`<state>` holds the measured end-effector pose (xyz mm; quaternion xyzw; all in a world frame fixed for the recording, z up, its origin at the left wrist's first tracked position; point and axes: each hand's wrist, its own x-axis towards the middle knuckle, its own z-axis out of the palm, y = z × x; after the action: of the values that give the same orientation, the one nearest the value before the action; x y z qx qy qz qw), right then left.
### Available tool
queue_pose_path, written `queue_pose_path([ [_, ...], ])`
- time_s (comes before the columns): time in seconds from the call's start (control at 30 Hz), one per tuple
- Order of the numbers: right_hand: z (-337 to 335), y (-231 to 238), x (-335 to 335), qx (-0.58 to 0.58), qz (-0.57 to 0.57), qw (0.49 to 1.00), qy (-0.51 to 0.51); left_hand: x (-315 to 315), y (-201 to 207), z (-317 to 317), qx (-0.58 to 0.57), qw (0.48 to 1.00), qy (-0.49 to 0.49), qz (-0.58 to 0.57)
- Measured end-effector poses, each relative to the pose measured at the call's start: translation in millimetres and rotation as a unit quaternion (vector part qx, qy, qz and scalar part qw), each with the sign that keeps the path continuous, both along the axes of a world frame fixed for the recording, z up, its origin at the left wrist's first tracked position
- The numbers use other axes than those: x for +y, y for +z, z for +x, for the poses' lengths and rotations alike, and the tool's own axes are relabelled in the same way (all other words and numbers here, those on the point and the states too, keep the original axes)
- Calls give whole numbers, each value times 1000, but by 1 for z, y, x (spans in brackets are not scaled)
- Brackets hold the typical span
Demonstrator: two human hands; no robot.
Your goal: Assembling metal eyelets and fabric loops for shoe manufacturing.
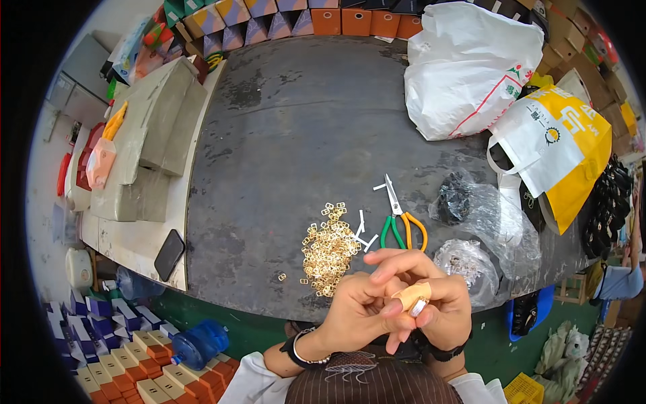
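My two hands meet above the table's near edge, right of centre. My left hand [356, 306] has its thumb and fingers closed against my right hand [444, 296]. Between the fingertips shows a small white piece [418, 307] with a gold-coloured edge, perhaps a strip in a buckle; the fingers hide most of it. A tan wrap [412, 294] covers one finger. Just beyond my left hand lies a pile of small gold buckles [326, 254]. Beside it are several short white strips [367, 244] and scissors [398, 219] with one green and one orange handle.
Clear plastic bags [501, 225] lie at the right, one with small pieces inside. A white plastic bag [471, 67] and a yellow-and-white bag [558, 145] stand at the far right. A phone [169, 255] rests on the left ledge. Boxes [326, 21] line the back.
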<state>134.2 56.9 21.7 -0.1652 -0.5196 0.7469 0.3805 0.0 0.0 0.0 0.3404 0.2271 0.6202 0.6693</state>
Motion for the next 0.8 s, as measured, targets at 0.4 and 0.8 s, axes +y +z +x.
queue_pose_path([
  [0.4,-6,12,-16,-34,27,994,-105,0,-8,1,34,998,-7,56],
  [0.8,10,11,-20,-40,56,989,-134,5,9,-3,201,974,-6,101],
])
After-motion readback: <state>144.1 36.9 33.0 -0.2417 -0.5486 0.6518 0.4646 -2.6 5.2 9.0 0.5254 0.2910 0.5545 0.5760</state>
